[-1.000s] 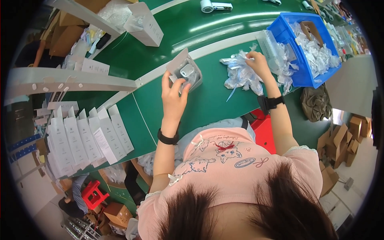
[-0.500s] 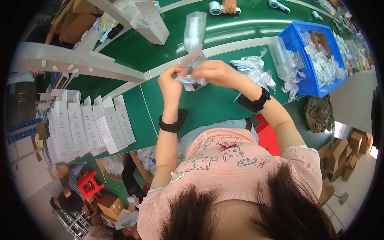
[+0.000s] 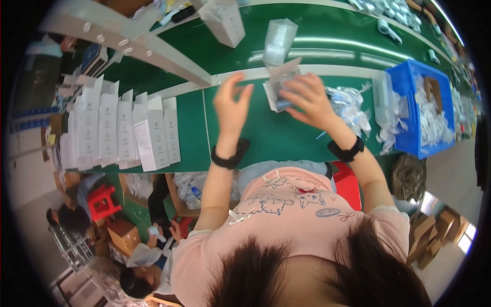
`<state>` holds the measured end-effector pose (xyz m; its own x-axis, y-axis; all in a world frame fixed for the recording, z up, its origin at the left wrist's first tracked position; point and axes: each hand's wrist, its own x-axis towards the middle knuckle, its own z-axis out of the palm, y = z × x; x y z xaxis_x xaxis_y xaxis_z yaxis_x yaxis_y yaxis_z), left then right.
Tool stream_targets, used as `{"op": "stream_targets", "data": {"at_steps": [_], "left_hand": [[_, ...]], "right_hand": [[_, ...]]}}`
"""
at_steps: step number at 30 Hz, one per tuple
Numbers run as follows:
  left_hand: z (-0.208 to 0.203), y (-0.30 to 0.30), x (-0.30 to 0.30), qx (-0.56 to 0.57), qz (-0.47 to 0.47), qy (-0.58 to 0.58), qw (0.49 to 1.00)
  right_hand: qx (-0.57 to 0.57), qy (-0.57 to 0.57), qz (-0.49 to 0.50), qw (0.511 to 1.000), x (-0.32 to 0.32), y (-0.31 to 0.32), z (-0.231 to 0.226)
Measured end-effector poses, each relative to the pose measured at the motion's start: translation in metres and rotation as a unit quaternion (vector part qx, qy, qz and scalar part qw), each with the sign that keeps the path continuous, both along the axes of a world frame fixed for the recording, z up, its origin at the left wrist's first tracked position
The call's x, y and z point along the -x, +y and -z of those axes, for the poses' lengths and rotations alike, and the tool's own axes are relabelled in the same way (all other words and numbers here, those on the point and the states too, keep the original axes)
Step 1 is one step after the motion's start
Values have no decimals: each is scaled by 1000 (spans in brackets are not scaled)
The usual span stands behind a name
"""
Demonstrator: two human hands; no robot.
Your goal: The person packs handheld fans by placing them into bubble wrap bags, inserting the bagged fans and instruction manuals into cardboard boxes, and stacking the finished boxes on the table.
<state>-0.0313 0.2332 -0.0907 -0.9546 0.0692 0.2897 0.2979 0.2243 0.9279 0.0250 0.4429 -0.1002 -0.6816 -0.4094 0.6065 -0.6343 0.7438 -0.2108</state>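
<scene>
Head — white box (image 3: 272, 95) opens upward, long axis seemingly upright

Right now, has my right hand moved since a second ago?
Yes: the right hand has moved left, away from the blue bin, to the open box.

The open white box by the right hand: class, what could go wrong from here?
1. The open white box may tip or slide: the right hand is over it, while the left hand is clear of it.
2. The heap of clear plastic packets lies close beside the right forearm, so a sweep of that arm might scatter them.
3. The row of upright white cartons stands near the table's edge; a knock could topple some.
</scene>
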Motion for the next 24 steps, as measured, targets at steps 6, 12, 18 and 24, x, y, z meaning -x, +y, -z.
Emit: {"op": "stream_targets", "data": {"at_steps": [6, 12, 18, 24], "left_hand": [[-14, -185, 5, 569, -316, 143, 746], [31, -254, -34, 643, -224, -130, 721], [29, -102, -89, 585, -173, -115, 784], [54, -91, -90, 552, 25, -133, 823]], "right_hand": [[385, -238, 50, 890, 11, 3, 33], [483, -357, 22, 799, 57, 44, 23], [569, -162, 146, 793, 163, 120, 40], [457, -80, 272, 843, 226, 141, 90]]}}
